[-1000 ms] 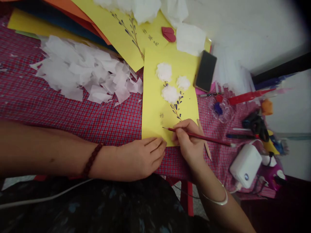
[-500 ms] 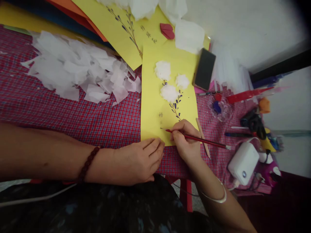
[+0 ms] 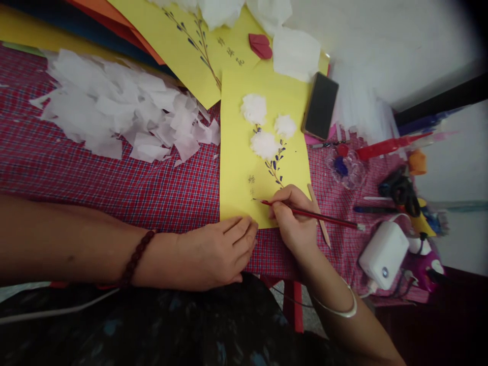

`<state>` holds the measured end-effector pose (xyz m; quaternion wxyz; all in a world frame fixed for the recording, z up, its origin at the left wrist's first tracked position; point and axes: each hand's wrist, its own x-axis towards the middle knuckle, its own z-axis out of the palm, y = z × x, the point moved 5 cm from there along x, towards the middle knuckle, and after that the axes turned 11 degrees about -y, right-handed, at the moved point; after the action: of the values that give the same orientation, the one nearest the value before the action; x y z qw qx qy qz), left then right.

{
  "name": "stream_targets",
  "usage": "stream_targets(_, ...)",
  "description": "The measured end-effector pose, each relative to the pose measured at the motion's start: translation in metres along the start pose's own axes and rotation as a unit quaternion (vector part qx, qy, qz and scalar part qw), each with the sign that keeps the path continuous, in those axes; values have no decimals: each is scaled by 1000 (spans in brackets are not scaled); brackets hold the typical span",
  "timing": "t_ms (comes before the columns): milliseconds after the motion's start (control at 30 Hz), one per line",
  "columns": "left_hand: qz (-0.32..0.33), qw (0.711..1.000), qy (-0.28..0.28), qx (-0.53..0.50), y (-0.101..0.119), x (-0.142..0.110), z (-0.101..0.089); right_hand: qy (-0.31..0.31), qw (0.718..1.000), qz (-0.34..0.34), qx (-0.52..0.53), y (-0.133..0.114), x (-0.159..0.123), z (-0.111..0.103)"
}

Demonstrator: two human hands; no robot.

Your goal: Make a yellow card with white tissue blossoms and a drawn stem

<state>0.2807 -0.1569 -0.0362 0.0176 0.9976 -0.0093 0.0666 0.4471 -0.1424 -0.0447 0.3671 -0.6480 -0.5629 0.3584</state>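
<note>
My right hand [image 3: 295, 218] pinches a dark red pencil [image 3: 324, 219] with a pale end, its point at the yellow sheet [image 3: 236, 152] just under some small handwritten characters [image 3: 251, 180]. White fluffy paper flowers [image 3: 264, 145] sit on a painted stem [image 3: 275, 168] with dark blue leaves on this sheet. My left hand [image 3: 224, 251] lies flat over the sheet's lower left corner and the table edge, fingers stretched out and holding nothing. A thin wooden stick [image 3: 319, 216] rests beside the sheet, right of my right hand.
A heap of white paper squares [image 3: 122, 107] lies at left on the checked tablecloth [image 3: 183, 188]. Behind is a second yellow sheet [image 3: 183, 56] with a painted branch. A black phone [image 3: 321, 107], a clear flower-shaped palette [image 3: 345, 168] and a white charger [image 3: 384, 256] stand at right.
The pencil point has moved slightly, and the second character under the first shows more strokes. My left hand stays in place. The view has shifted a little.
</note>
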Motion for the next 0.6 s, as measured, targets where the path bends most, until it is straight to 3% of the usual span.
stream_targets(600, 1, 1000, 1, -19, -1, 0, 0, -19, 1000, -10, 6, -4, 1, 0)
